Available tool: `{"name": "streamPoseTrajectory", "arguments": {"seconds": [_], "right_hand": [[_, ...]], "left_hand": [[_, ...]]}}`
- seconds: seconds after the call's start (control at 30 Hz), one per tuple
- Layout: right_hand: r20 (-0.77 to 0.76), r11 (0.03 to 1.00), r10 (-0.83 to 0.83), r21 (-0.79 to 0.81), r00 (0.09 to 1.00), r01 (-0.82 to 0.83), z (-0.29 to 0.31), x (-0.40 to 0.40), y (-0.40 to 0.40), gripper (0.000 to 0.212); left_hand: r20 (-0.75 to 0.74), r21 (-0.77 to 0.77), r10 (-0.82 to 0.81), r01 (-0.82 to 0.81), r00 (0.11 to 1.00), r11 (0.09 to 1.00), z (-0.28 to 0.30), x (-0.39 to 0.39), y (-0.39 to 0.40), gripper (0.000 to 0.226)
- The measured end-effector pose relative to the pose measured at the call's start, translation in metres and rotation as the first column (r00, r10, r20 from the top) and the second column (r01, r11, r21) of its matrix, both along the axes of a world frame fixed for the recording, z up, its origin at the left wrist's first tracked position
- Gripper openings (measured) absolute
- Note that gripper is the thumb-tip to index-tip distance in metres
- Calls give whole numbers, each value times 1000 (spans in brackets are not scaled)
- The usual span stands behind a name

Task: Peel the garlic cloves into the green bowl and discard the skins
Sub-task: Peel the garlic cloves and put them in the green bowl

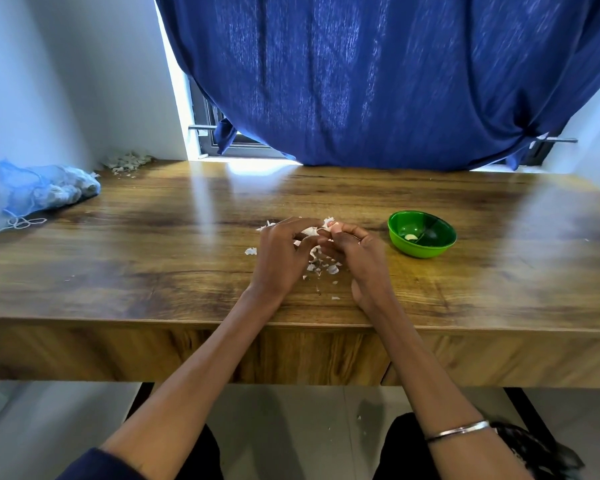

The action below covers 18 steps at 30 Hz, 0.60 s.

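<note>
Both my hands meet over the middle of the wooden table (153,258). My left hand (278,254) and my right hand (357,251) together pinch a garlic piece (314,231) with white skin sticking out between the fingertips. Loose white garlic skins (321,268) lie scattered under and just in front of the hands. The green bowl (440,242) stands on the table to the right of my right hand, with one pale peeled clove (410,237) inside.
A blue mesh bag of garlic (45,190) lies at the table's far left against the wall. A pile of dry skins (127,161) sits in the back left corner. A blue curtain (378,81) hangs behind the table.
</note>
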State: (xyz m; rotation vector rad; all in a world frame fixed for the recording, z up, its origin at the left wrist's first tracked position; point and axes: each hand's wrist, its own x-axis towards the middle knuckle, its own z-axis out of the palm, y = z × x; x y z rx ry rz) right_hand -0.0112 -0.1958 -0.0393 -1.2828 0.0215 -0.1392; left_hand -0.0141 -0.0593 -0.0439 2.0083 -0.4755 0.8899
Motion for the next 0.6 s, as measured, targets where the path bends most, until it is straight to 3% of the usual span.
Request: {"name": "streamPoseTrajectory", "arguments": {"seconds": [0.13,0.37,0.6], "right_hand": [[29,992,43,-121,999,-40,-3,0,-2,6],[12,984,157,-88,988,-155,4,-7,-4,8],[10,983,161,-95,987,-159,1,-5,-4,5]], "left_hand": [[21,-67,16,-14,1000,998,0,2,2,19],[12,-45,-33,33,999,998,0,5,1,16],[-22,-39,-84,83,996,996,1,5,2,21]]}}
